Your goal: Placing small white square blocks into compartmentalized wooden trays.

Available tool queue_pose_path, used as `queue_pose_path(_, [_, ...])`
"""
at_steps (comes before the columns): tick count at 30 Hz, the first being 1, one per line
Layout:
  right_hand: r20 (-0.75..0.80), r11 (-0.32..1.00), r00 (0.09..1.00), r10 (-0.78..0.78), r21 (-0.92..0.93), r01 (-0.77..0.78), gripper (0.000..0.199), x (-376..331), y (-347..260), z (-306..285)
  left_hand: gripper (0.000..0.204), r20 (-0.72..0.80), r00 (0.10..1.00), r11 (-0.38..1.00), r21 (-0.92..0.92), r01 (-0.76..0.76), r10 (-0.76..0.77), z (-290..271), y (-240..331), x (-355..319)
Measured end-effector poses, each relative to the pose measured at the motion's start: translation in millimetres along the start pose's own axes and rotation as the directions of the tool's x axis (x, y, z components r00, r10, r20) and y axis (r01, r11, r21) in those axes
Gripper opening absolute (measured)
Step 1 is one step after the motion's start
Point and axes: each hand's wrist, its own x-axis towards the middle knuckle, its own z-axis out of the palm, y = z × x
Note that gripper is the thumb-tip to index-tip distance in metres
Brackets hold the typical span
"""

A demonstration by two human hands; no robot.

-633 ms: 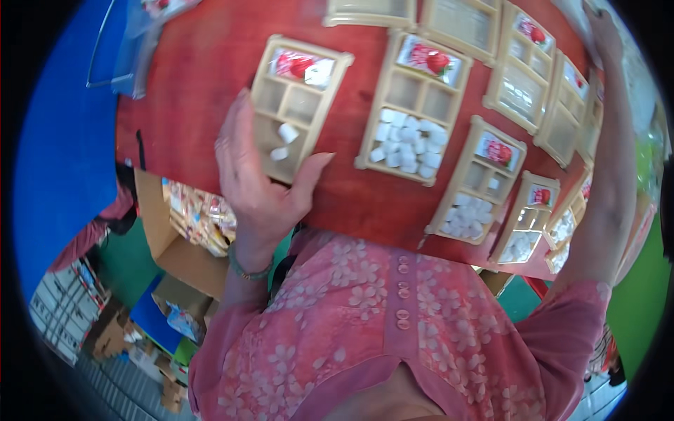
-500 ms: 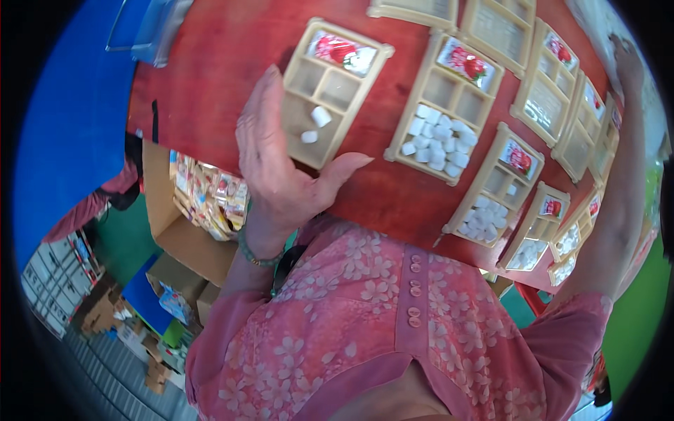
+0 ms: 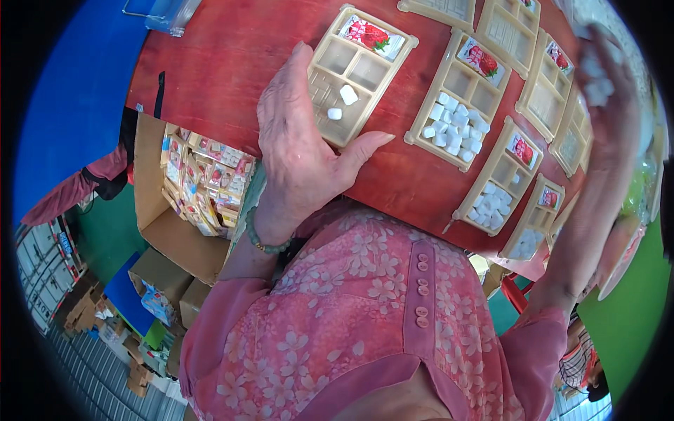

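Watching from my end, I had the left hand (image 3: 298,137) at the near left side of a beige tray (image 3: 367,71), thumb spread wide from the fingers. Grip was loosely open around that corner; I couldn't tell if it pressed on the rim. The tray lay flat, slightly skewed, on the red table (image 3: 217,77): strawberry-print packet (image 3: 368,34) in the top slot, two bare small compartments below it, two white chunks (image 3: 348,95) apart in the big bottom one.

Right hand (image 3: 616,81) was off at the upper right, blurred, fingers curled about some white pieces (image 3: 598,91); I couldn't tell how tightly, or the count. It hung near the far-right trays.

Just right of the first tray, I logged a second tray (image 3: 453,77), its bottom compartment full of a white pile (image 3: 456,128), packet on top. A third tray (image 3: 502,170) sat near it, filled likewise. Below the table's left edge: an open cardboard box (image 3: 186,259) of wrapped packets (image 3: 207,179).
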Motion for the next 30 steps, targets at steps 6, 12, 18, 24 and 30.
queue_pose_path(6, [0.512,0.912,0.829,0.226,-0.411,0.006,0.023,-35,20,90,0.113,-0.075,0.997,0.998,-0.055,-0.006,0.002,6,-5,-2])
queue_pose_path(12, [0.747,0.744,0.665,-0.013,-0.437,0.506,0.028,-43,29,131,0.113,-0.066,0.998,0.996,-0.093,0.001,-0.007,6,6,2])
queue_pose_path(18, [0.729,0.748,0.684,0.009,-0.459,0.479,0.039,-46,17,135,0.11,-0.046,0.998,0.993,-0.112,0.041,-0.047,5,8,1])
queue_pose_path(24, [0.704,0.686,0.682,-0.198,-0.397,0.61,0.039,-43,32,131,0.108,0.0,1.0,1.0,-0.024,0.003,-0.003,1,10,4])
queue_pose_path(30, [0.679,0.848,0.698,0.229,-0.491,0.199,0.019,-38,6,137,0.105,-0.031,0.999,0.997,-0.07,0.029,-0.032,6,5,2])
